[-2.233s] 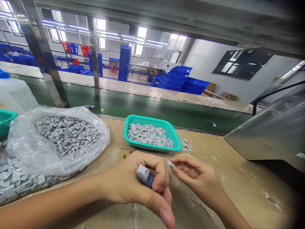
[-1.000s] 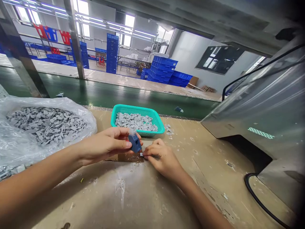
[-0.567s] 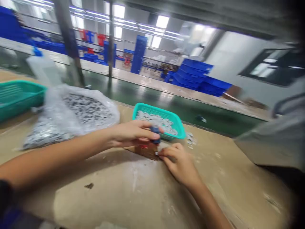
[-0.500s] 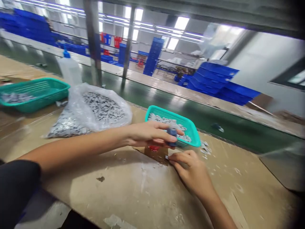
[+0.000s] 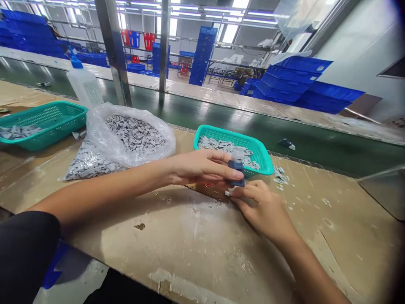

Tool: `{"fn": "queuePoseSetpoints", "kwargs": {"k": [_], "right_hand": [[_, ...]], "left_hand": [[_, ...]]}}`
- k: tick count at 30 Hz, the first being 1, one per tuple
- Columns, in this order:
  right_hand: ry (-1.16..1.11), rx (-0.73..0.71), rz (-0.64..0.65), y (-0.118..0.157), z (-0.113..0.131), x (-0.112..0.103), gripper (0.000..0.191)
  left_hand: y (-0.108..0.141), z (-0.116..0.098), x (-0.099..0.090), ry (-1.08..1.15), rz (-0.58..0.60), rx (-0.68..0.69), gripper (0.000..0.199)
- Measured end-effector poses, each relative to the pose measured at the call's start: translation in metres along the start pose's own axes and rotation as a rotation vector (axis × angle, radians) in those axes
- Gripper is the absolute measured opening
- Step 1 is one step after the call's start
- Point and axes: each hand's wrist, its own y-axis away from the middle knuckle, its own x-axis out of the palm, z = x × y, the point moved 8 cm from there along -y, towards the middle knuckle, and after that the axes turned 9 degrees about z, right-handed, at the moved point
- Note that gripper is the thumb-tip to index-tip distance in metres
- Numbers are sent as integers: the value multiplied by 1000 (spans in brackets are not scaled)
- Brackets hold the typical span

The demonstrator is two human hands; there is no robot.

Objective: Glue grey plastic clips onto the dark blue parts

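Note:
My left hand (image 5: 202, 166) is closed on a small dark blue block-shaped part (image 5: 237, 172) with a clear, whitish piece (image 5: 238, 153) at its top. Just below and to the right, my right hand (image 5: 261, 202) pinches a tiny white piece (image 5: 228, 193) between thumb and forefinger. Under both hands lies a brown board (image 5: 211, 192), with a red spot partly hidden by my left hand. Behind them, a green basket (image 5: 265, 158) holds many small light grey and white parts (image 5: 218, 144).
A clear plastic bag (image 5: 167, 137) of grey parts stands left of centre. Beside it are a second green basket (image 5: 63, 131) and a white bottle (image 5: 84, 86) with a blue cap. Loose bits (image 5: 280, 175) lie right of the near basket. A green conveyor belt (image 5: 183, 112) runs behind.
Both hands have shifted slightly right in view, still holding their pieces. The whole scene has tilted and moved as my head turned.

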Motion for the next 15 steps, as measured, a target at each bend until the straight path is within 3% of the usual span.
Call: {"fn": "queuePoseSetpoints", "kwargs": {"k": [5,11,15], "right_hand": [[60,-84,-89,1,3,-4,15],[-9,28,-247,9,0,-20,16],[-16,42,-190,7,9,-19,16]], "left_hand": [[0,6,9,-8,43,-61,11],[-2,12,0,24,24,-43,19],[-1,15,-8,-22,-55,-38,17]]}}
